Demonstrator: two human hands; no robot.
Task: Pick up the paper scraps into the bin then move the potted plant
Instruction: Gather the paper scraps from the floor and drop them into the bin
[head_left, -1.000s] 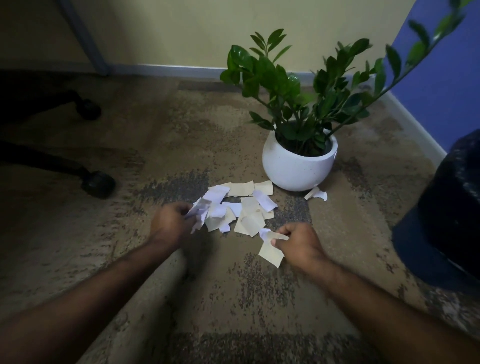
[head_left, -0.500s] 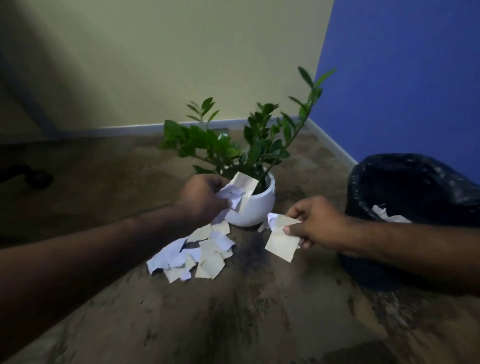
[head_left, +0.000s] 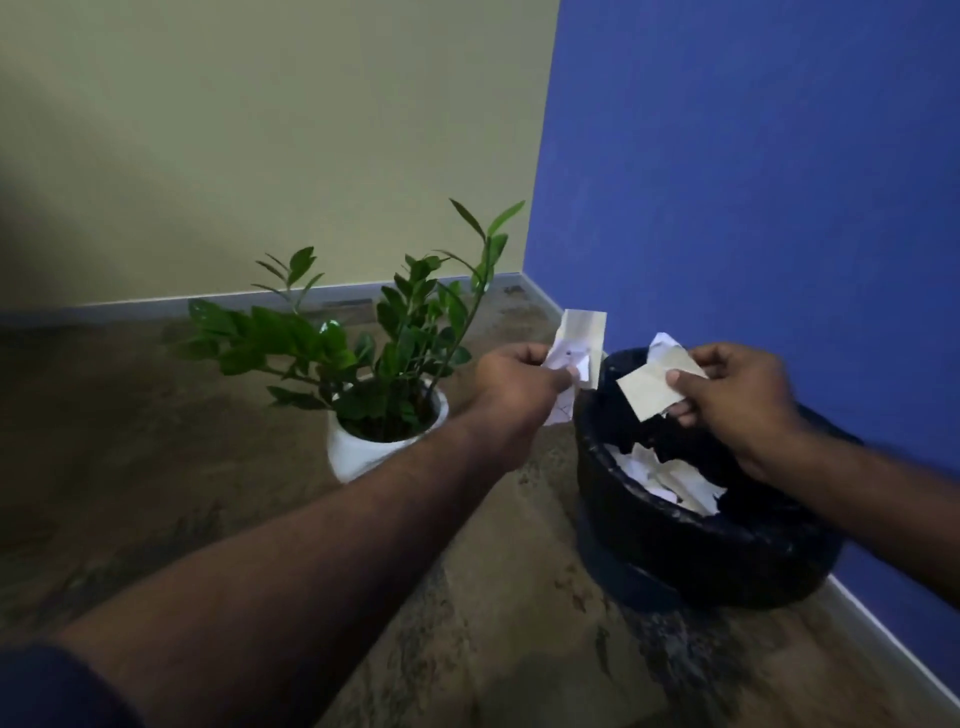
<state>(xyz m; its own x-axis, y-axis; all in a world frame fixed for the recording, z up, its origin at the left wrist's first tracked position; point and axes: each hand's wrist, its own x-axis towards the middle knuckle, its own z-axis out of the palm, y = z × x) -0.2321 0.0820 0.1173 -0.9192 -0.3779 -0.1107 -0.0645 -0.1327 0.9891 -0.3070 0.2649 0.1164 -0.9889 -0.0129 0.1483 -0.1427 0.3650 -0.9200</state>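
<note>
My left hand (head_left: 519, 382) grips a bunch of white and cream paper scraps (head_left: 579, 345) just left of the bin's rim. Over the bin's mouth, my right hand (head_left: 737, 395) pinches a cream paper scrap (head_left: 649, 392) with a white piece behind it. The bin (head_left: 675, 540) is round, lined with a black bag, and stands against the blue wall; more paper scraps (head_left: 670, 478) lie inside it. The potted plant (head_left: 384, 415), green leaves in a white round pot, stands on the floor left of the bin. The scraps left on the floor are out of frame.
A cream wall (head_left: 260, 156) and a blue wall (head_left: 753, 182) meet in a corner behind the plant. A pale skirting board (head_left: 883, 639) runs along the blue wall. Brown mottled floor (head_left: 493, 623) spreads in front of the bin.
Both hands have risen from the floor pile and swung right to the bin with their scraps. My view has turned right, so the floor pile has dropped out of frame.
</note>
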